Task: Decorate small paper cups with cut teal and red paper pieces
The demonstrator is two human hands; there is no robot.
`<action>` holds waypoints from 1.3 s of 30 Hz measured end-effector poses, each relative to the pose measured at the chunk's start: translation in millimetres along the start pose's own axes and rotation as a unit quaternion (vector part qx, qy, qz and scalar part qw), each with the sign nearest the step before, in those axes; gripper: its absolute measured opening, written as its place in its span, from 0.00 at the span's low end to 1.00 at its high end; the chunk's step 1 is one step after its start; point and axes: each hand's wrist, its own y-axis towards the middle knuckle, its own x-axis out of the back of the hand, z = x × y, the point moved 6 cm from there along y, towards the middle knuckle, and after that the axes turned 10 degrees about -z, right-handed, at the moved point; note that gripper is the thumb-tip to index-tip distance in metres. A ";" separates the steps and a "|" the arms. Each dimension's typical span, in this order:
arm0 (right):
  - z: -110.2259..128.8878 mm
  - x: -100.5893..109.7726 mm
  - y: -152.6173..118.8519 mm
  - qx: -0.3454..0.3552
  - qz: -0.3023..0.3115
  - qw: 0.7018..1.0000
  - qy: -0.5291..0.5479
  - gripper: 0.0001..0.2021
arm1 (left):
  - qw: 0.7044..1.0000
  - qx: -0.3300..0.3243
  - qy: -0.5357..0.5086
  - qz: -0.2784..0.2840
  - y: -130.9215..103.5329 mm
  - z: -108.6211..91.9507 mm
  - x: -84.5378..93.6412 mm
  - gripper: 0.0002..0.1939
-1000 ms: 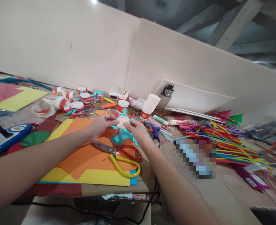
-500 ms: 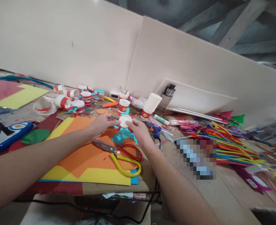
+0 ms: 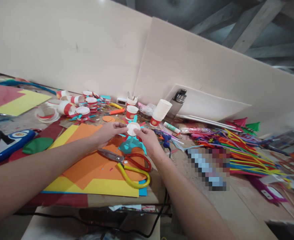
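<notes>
Between my two hands is a cut paper cup base, white and round, with blue and red strips sticking out around it. My left hand pinches its left edge. On the near right side, the thumb and fingers of my right hand grip it. Below it, a cut piece of light-blue paper lies on orange sheets. Scissors with one red and one yellow handle rest on the sheets, blades pointing left.
Several cut cups with strips stand at the back left. A stack of paper cups, a dark bottle and a glue stick are behind my right hand. Colourful pipe cleaners spread at right. A blue glue gun lies nearby.
Hardly anything differs. Both hands keep their hold on the cup base at the same place, and the view has shifted very slightly.
</notes>
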 end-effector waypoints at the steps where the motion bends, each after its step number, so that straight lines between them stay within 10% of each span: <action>1: 0.8 -0.1 -0.5 0.000 0.001 1.000 0.002 0.17 | 1.000 0.014 -0.004 0.013 -1.3 1.3 -1.8 0.19; 39: 3.3 0.7 0.8 0.037 0.008 0.999 -0.025 0.18 | 0.996 0.055 -0.021 0.073 -8.5 2.9 -11.7 0.18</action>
